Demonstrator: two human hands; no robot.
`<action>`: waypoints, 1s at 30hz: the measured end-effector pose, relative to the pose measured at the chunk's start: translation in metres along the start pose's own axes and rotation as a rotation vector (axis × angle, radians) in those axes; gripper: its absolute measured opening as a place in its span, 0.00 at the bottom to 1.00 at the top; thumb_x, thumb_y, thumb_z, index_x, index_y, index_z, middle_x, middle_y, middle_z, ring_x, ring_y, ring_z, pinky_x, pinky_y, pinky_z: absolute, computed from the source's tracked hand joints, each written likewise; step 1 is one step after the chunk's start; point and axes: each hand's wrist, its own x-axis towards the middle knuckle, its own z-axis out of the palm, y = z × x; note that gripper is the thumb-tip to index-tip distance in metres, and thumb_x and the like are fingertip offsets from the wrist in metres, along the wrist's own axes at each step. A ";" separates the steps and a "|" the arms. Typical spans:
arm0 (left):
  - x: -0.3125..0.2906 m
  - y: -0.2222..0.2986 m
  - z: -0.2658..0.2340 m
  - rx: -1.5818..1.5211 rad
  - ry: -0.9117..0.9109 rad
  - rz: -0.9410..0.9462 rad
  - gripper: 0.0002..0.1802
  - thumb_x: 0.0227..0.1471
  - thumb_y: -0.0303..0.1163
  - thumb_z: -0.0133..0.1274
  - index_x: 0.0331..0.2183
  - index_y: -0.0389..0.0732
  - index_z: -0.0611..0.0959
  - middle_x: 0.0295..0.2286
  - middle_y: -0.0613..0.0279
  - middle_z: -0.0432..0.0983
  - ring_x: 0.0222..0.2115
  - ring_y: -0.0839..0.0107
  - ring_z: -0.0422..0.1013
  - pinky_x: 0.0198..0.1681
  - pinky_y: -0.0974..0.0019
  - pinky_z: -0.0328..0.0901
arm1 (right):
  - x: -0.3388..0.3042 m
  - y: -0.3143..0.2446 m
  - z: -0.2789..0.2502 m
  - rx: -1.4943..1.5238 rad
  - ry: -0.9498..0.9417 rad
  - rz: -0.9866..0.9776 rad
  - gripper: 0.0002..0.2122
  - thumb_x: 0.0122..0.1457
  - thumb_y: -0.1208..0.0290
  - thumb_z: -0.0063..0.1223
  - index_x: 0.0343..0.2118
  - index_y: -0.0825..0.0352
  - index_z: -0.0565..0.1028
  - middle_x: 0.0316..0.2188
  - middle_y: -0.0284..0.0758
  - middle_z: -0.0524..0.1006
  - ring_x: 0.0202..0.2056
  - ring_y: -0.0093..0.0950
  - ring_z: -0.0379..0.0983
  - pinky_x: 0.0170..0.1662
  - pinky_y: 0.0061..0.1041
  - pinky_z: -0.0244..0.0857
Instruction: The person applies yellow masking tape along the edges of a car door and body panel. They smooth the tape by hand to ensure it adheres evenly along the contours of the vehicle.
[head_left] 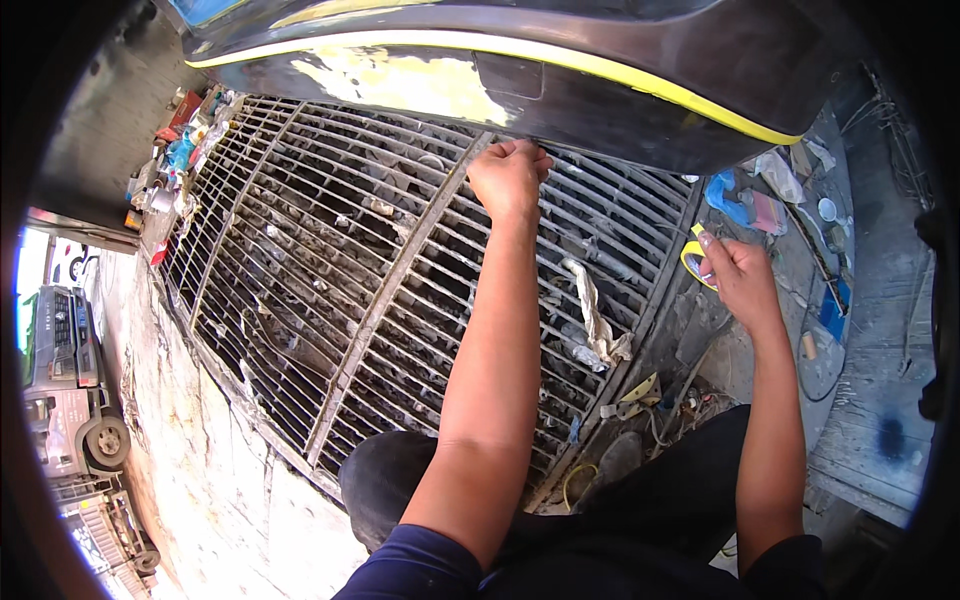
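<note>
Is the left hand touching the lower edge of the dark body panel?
Touching. In the head view, the left hand has its fingertips pressed against the dark panel at its lower edge.

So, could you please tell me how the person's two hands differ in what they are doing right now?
The left hand reaches far forward, arm stretched, and presses on the lower edge of the dark panel with the yellow stripe; the right hand stays nearer the body, off to the side. The left hand holds nothing loose, while the right hand grips a roll of yellow tape. Both are bare and over the metal grate.
</note>
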 end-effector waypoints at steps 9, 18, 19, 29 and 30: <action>-0.009 -0.002 0.006 -0.228 -0.008 -0.086 0.04 0.61 0.19 0.61 0.35 0.27 0.84 0.28 0.53 0.84 0.24 0.67 0.82 0.25 0.67 0.76 | 0.002 0.003 0.001 -0.039 -0.016 -0.044 0.25 0.74 0.52 0.59 0.25 0.70 0.83 0.14 0.29 0.70 0.19 0.17 0.64 0.25 0.27 0.57; 0.000 0.005 0.001 -0.107 0.045 -0.001 0.04 0.59 0.19 0.61 0.33 0.26 0.85 0.26 0.53 0.84 0.21 0.67 0.82 0.24 0.66 0.76 | -0.003 0.004 -0.012 -0.094 0.006 -0.053 0.26 0.73 0.52 0.59 0.25 0.71 0.84 0.14 0.31 0.70 0.19 0.19 0.64 0.26 0.28 0.58; -0.002 0.004 0.002 -0.115 0.047 -0.016 0.04 0.59 0.19 0.61 0.33 0.26 0.84 0.26 0.53 0.84 0.22 0.67 0.82 0.24 0.66 0.76 | -0.004 0.004 -0.013 -0.085 0.003 -0.066 0.26 0.73 0.52 0.59 0.25 0.71 0.84 0.14 0.31 0.70 0.19 0.19 0.64 0.26 0.29 0.59; -0.033 -0.022 0.049 -0.312 0.072 -0.071 0.04 0.62 0.21 0.58 0.35 0.30 0.79 0.27 0.53 0.82 0.23 0.66 0.82 0.24 0.65 0.77 | -0.002 0.003 -0.015 -0.152 -0.006 -0.105 0.26 0.73 0.50 0.59 0.26 0.70 0.84 0.13 0.34 0.71 0.18 0.23 0.66 0.27 0.32 0.62; -0.033 -0.025 0.050 -0.248 0.049 -0.077 0.06 0.63 0.22 0.59 0.37 0.31 0.77 0.29 0.52 0.81 0.25 0.62 0.83 0.25 0.61 0.80 | -0.002 0.003 -0.014 -0.181 -0.010 -0.081 0.26 0.73 0.50 0.59 0.26 0.70 0.84 0.14 0.35 0.72 0.18 0.24 0.67 0.27 0.32 0.62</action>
